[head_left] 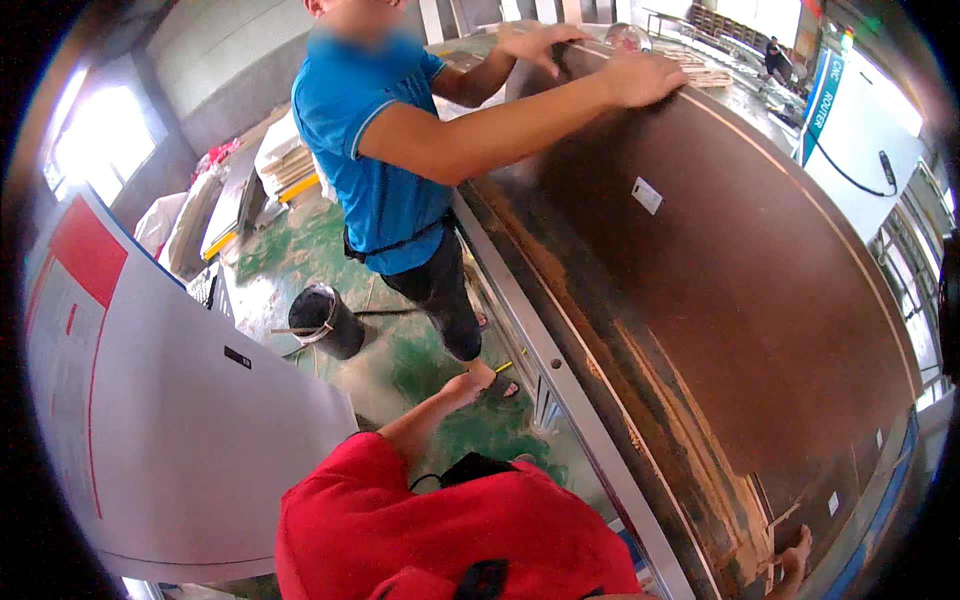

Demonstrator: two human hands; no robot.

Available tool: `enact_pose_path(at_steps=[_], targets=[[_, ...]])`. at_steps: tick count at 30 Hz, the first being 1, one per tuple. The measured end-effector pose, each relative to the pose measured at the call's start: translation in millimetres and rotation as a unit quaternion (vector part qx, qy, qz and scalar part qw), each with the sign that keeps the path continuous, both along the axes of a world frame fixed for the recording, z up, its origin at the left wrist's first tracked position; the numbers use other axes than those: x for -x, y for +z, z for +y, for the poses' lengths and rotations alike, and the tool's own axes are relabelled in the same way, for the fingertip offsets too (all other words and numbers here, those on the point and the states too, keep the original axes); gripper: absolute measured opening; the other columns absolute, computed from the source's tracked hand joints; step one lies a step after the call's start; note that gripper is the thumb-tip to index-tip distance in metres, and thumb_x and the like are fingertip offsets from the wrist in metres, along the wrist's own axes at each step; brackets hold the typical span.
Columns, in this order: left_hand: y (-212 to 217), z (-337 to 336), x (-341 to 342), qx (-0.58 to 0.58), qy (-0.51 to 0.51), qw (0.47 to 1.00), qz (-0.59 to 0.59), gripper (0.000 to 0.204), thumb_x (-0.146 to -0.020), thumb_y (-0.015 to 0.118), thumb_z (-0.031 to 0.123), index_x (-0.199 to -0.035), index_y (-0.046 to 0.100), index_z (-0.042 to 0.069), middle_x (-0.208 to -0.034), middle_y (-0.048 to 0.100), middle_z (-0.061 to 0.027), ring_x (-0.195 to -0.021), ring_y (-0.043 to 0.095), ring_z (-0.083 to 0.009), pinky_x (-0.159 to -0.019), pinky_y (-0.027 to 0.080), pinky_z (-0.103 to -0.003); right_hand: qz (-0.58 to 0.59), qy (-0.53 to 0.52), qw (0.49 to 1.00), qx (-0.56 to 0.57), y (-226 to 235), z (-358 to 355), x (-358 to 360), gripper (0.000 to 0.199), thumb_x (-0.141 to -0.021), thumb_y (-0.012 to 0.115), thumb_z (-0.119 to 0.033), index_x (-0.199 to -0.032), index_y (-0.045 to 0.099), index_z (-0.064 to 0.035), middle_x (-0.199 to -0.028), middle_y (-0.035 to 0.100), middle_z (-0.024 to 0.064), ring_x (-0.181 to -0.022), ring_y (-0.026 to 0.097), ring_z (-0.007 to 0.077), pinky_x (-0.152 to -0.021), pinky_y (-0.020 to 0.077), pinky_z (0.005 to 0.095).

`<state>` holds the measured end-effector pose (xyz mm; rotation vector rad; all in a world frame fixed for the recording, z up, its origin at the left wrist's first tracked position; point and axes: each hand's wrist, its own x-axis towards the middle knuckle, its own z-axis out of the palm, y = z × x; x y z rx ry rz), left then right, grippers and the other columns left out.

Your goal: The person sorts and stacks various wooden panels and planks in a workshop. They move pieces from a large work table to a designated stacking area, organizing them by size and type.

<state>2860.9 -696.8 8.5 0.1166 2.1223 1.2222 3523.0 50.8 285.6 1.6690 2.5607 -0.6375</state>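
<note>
My left hand (478, 378) hangs low at the end of my bare forearm, over the green floor beside the table's metal edge. It is small in view and its fingers are not clear; a thin yellow strip shows just past it. At the lower right, my right hand (795, 552) is closed on the near edge of a large dark brown board (735, 265), close to a corner. A co-worker in a blue shirt (375, 175) stands across to the left with both hands on the board's far end. Small white labels (647, 196) mark its surface.
A metal rail (556, 364) borders the work table, with brown dust along the bed (640, 375). A dark bucket (325, 322) stands on the floor left. A white cabinet (200, 400) rises near left, and a white-blue machine cabinet (865, 130) far right. Boards are stacked (285, 160) behind.
</note>
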Motion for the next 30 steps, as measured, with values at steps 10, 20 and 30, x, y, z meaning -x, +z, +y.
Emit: enact_pose_path(at_steps=[10,20,30], targets=[[47,109,-59,0.157,-0.387,0.908,0.025,0.023,-0.088,0.057,0.025,-0.091,0.065,0.004,-0.081,0.064,-0.0083,-0.069,0.061,-0.0197,-0.059,0.048,-0.035,-0.001,-0.026,1.0,-0.005,48,-77,6,0.09,-0.061,0.072,-0.003,-0.143,0.036,-0.0083,-0.145,0.037,0.0172,-0.133,0.037,0.0371,-0.109,0.0346,0.0416],[43,121,-76,0.033,-0.244,0.961,-0.127,0.02,-0.092,0.057,0.025,-0.091,0.06,0.005,-0.079,0.06,-0.0034,-0.065,0.057,-0.0126,-0.053,0.047,-0.027,-0.087,-0.012,0.996,0.011,100,-92,63,0.111,-0.039,0.087,-0.018,-0.14,0.04,-0.0172,-0.148,0.033,0.0186,-0.136,0.031,0.0376,-0.111,0.0265,0.0491],[41,79,-99,0.049,-0.199,0.959,-0.197,0.021,-0.091,0.061,0.029,-0.09,0.056,0.008,-0.075,0.055,0.0,-0.06,0.054,-0.0108,-0.051,0.044,-0.026,-0.063,0.029,0.998,0.002,94,-80,39,0.114,-0.039,0.092,-0.029,-0.139,0.039,-0.0155,-0.141,0.036,0.0181,-0.133,0.031,0.0405,-0.111,0.0271,0.0476]])
